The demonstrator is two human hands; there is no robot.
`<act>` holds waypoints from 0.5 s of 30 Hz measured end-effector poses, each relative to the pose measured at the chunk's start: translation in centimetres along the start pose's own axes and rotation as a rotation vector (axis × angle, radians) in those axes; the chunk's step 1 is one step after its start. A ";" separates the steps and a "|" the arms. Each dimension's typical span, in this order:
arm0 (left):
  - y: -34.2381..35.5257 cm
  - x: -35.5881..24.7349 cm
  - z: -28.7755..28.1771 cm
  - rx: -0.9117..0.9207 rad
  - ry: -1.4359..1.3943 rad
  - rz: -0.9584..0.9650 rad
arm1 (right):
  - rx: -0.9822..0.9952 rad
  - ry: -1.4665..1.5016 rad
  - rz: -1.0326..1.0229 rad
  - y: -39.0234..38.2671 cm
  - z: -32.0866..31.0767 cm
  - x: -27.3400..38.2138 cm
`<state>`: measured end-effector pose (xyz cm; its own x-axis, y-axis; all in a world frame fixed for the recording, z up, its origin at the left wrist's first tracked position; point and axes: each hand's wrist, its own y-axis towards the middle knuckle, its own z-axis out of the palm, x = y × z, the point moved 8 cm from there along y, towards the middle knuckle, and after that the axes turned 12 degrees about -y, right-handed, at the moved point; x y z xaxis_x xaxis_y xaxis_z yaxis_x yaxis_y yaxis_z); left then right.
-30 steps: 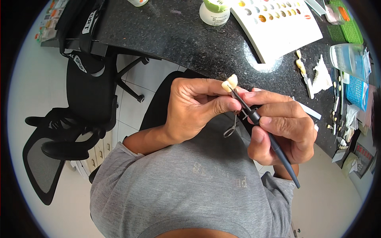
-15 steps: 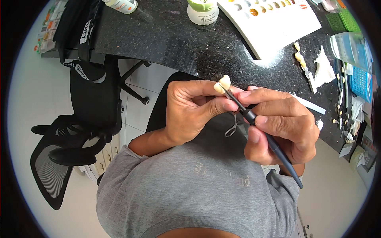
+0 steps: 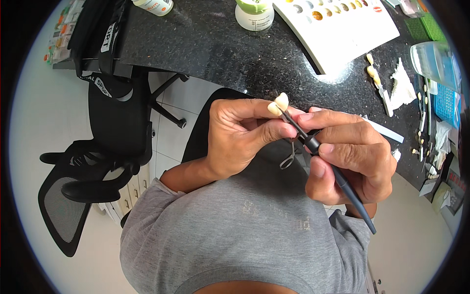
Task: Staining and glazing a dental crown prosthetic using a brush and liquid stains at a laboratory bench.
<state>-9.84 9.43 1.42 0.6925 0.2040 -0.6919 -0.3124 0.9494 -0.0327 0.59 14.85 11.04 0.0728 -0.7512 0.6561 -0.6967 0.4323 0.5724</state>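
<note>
Two joined cream-coloured dental crowns [image 3: 280, 103] stick up past the fingertips of my left hand [image 3: 240, 134]. That hand is closed, thumb against forefinger, on slim metal forceps; their ring handle [image 3: 287, 162] hangs below the thumb, and the rest is mostly hidden by fingers. My right hand [image 3: 355, 152] is closed round a dark, pen-shaped brush [image 3: 350, 190], its tapered end pointing down to the right. The brush's thin front end reaches the lower edge of the crowns; its very tip is too small to make out. Both hands are close together, above my lap at the counter's edge.
On the black speckled counter [image 3: 196, 54] are a white palette [image 3: 338, 39] with coloured wells, a green-lidded jar [image 3: 254, 17] and a bottle [image 3: 154, 6]. More crowns on a holder [image 3: 377, 78], crumpled tissue [image 3: 402, 85] and a clear container [image 3: 433, 61] lie right. A mesh chair [image 3: 68, 196] stands left.
The whole view has shifted slightly. Both hands keep their grips, and the brush stays against the crowns with hardly any visible movement.
</note>
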 end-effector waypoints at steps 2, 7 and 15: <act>-0.1 -0.2 0.3 0.063 -0.019 0.023 | 0.014 0.010 -0.010 -0.1 -0.1 0.0; -0.1 0.0 0.4 0.048 0.006 -0.015 | 0.048 0.007 -0.010 0.0 -0.1 0.0; 0.1 0.1 0.6 0.046 0.096 0.025 | -0.036 0.075 -0.041 -0.2 -0.9 0.3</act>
<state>-9.47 9.71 1.80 0.6189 0.2056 -0.7581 -0.2969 0.9548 0.0166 1.45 15.02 11.53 0.1550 -0.7299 0.6657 -0.6659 0.4206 0.6162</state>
